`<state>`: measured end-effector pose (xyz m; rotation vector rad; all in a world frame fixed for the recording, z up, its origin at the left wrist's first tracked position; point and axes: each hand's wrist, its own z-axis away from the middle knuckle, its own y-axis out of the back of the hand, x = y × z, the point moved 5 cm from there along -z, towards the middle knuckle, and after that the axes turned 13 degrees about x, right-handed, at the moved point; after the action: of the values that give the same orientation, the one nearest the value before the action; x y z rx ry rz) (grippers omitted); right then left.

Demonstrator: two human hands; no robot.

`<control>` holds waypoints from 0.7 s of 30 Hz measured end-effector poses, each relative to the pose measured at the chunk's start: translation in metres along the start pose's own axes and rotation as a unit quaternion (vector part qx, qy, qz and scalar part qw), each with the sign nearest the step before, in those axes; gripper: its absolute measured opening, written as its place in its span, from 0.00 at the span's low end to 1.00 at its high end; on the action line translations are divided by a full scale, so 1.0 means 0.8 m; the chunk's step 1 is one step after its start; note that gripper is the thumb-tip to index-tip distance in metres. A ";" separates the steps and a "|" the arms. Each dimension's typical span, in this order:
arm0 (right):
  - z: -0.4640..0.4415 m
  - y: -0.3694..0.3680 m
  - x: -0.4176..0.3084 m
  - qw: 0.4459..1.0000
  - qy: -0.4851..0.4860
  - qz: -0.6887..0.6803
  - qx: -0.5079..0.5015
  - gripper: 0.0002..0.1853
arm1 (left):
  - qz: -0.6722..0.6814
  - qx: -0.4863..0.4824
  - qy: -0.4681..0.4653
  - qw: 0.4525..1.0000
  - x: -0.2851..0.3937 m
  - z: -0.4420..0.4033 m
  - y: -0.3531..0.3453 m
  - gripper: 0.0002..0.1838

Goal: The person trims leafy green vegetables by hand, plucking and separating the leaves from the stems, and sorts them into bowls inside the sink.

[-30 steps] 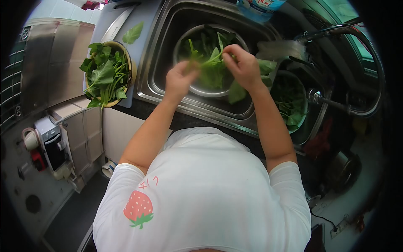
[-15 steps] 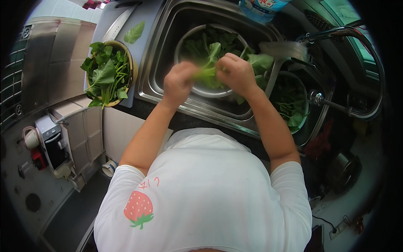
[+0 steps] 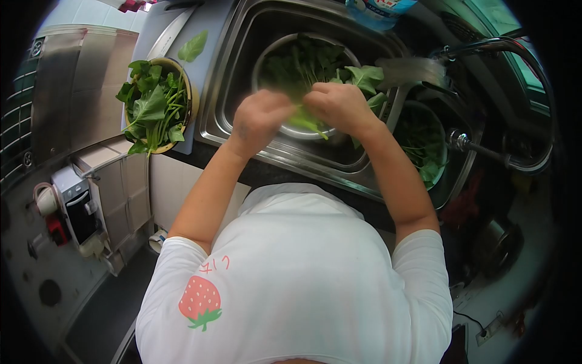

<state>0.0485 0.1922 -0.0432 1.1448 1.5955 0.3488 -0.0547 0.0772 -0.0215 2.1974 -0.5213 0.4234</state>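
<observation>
Over the sink, my right hand [image 3: 341, 106] is closed around a bunch of leafy greens [image 3: 365, 77], whose broad leaves stick out beyond the knuckles. My left hand [image 3: 259, 121], smeared by motion, is curled at the stem side of the bunch, its fingertips close to the right hand. Pale green stems [image 3: 312, 123] hang between the two hands. Beneath them a round metal bowl [image 3: 257, 76] stands in the sink basin [image 3: 227, 115], with more dark leaves inside. The exact finger contact on the left is blurred.
On the left, a bowl [image 3: 193, 103] heaped with greens stands on a cutting board [image 3: 212, 36], near a knife [image 3: 173, 33] and a loose leaf [image 3: 193, 47]. A second basin at right has a container of greens [image 3: 427, 164] under the faucet [image 3: 548, 121]. A blue-labelled bottle [image 3: 381, 13] stands behind.
Both hands stay over the bowl. The right hand's bunch has shifted and its leaves now show further up. The stems between the hands hang lower, and the left hand has moved slightly.
</observation>
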 end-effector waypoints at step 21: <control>0.009 0.009 0.026 0.975 -0.159 -0.053 0.146 0.06 | 0.394 0.022 0.660 0.640 -0.065 0.083 -0.045 0.11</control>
<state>0.0591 0.2102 -0.0526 1.2581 1.4432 -0.1410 -0.0733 0.0575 -0.1094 0.9887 -0.5326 2.2393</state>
